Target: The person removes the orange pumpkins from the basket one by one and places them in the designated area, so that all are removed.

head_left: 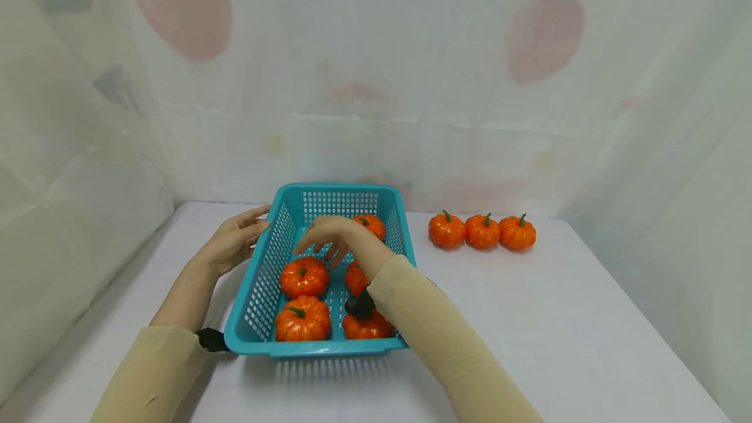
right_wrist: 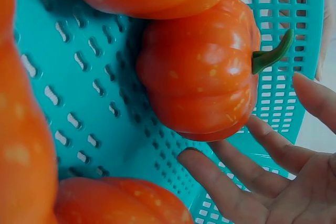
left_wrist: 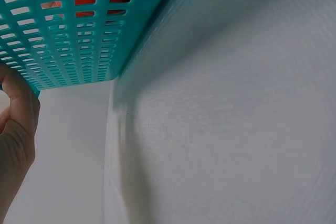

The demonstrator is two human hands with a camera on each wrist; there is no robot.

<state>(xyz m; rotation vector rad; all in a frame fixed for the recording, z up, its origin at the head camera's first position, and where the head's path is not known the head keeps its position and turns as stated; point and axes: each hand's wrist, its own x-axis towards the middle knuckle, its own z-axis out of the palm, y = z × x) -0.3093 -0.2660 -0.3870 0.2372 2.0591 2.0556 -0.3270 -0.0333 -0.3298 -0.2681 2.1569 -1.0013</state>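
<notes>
A teal slotted basket (head_left: 322, 347) stands on the white table and holds several orange toy pumpkins. My left hand (head_left: 243, 234) lies flat against the outside of the basket's left wall (left_wrist: 79, 35), fingers straight. Inside the basket my right hand (head_left: 322, 245) hovers with spread fingers and holds nothing. It is just above the far-left pumpkin (head_left: 303, 277), which fills the right wrist view (right_wrist: 199, 72) with its green stem (right_wrist: 270, 53) pointing at my open fingers (right_wrist: 226, 182). Another pumpkin (head_left: 370, 226) sits at the basket's far right corner.
Three more orange pumpkins (head_left: 482, 231) stand in a row on the table (head_left: 558, 331) to the right of the basket. A pale curtain with fruit prints closes off the back and both sides.
</notes>
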